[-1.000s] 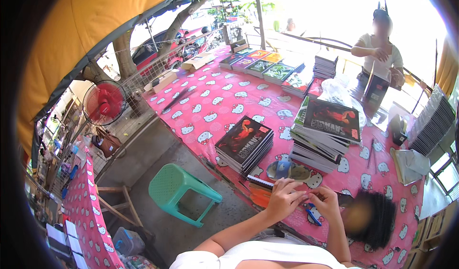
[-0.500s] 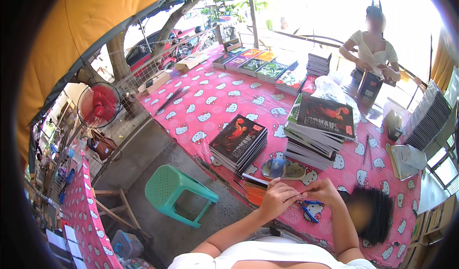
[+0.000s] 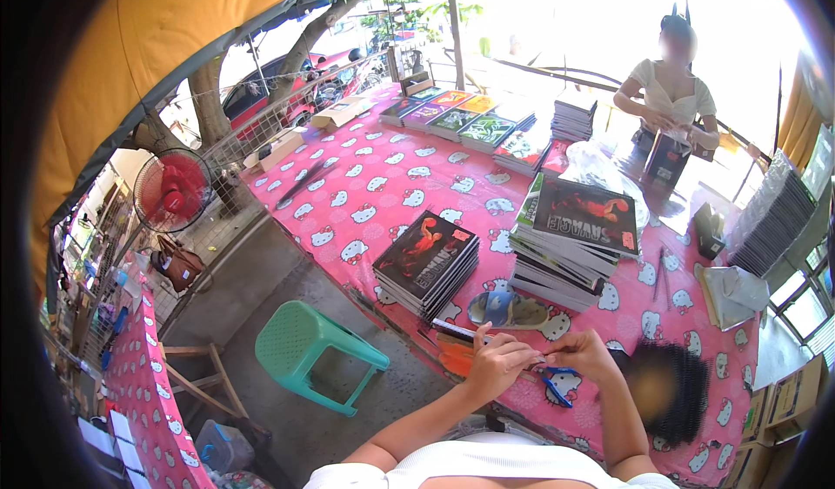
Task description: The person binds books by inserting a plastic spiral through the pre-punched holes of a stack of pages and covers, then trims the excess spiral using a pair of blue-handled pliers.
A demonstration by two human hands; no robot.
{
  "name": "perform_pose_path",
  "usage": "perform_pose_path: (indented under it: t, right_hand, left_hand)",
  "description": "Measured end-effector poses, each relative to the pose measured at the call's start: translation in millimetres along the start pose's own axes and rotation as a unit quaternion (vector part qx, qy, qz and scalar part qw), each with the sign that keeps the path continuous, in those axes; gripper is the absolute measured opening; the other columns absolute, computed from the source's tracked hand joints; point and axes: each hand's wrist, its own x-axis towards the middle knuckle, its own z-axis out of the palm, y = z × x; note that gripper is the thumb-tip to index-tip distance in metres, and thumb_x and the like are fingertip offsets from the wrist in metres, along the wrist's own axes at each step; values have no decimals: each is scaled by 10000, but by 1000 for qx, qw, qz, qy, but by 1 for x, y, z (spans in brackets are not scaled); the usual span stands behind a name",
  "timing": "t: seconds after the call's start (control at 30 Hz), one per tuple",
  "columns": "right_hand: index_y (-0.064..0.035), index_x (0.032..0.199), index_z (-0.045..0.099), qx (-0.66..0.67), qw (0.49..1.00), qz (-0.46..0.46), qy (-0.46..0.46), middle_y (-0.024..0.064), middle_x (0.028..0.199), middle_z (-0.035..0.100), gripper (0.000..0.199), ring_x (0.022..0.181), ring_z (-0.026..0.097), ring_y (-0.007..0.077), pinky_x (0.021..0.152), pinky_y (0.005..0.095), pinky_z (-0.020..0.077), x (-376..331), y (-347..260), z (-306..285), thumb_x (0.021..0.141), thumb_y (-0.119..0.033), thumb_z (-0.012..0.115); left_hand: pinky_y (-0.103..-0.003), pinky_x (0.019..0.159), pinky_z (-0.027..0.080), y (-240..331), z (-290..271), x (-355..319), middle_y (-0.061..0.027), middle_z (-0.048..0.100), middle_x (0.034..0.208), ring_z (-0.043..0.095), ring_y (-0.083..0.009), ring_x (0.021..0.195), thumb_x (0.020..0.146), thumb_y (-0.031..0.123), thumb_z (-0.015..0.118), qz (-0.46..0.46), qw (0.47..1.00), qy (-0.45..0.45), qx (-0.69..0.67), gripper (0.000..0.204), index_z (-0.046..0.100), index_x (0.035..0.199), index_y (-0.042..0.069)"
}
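An orange-covered notebook (image 3: 456, 358) lies at the near table edge, its dark bound edge turned up beside my left hand (image 3: 499, 365). The fingers of that hand are closed over the notebook's end and hide part of it. Tip to tip with them, my right hand (image 3: 581, 355) pinches at the same end; what lies between its fingertips is too small to make out. Blue-handled pliers (image 3: 557, 388) rest on the table just below the right hand. A bundle of black binding coils (image 3: 683, 389) lies right of my right forearm.
Dark-covered notebooks stand in a stack (image 3: 426, 263) and a taller pile (image 3: 584, 219) beyond my hands. Between them sits a blue and beige slipper-like thing (image 3: 509, 309). A green stool (image 3: 322, 350) stands left of the pink table. Across it, a person (image 3: 674, 98) handles a dark box (image 3: 667, 160).
The whole view has shifted slightly. Both hands stay together at the notebook's end, with only small finger movement. The other person's hands have shifted slightly above the dark box.
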Motion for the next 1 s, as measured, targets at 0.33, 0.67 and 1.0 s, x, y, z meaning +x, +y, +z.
perform_pose_path:
  t: [0.33,0.67,1.0]
  right_hand:
    - [11,857,671,-219,962,-137,93,78,752,641,239,636,600,127,588,264,485,-9,8,15,684,-95,797]
    - [-29,851,682,-401,886,-219,83,112,771,621,164,669,622,305,590,339,496,-17,-8,20,716,-109,731]
    - [-47,875,699,-282,919,-189,202,90,783,610,222,649,617,224,590,305,497,-15,5,30,666,-70,768]
  left_hand:
    - [-345,852,351,1,4,1,12,692,787,607,-141,759,704,213,770,-33,999,8,-13,149,727,818,127]
    - [-323,786,364,4,2,1,-3,684,792,608,-153,740,703,221,774,-43,999,10,-5,158,715,813,123]
    - [-403,960,276,-4,8,-8,40,669,898,604,-128,865,678,149,765,39,999,34,12,231,723,904,175]
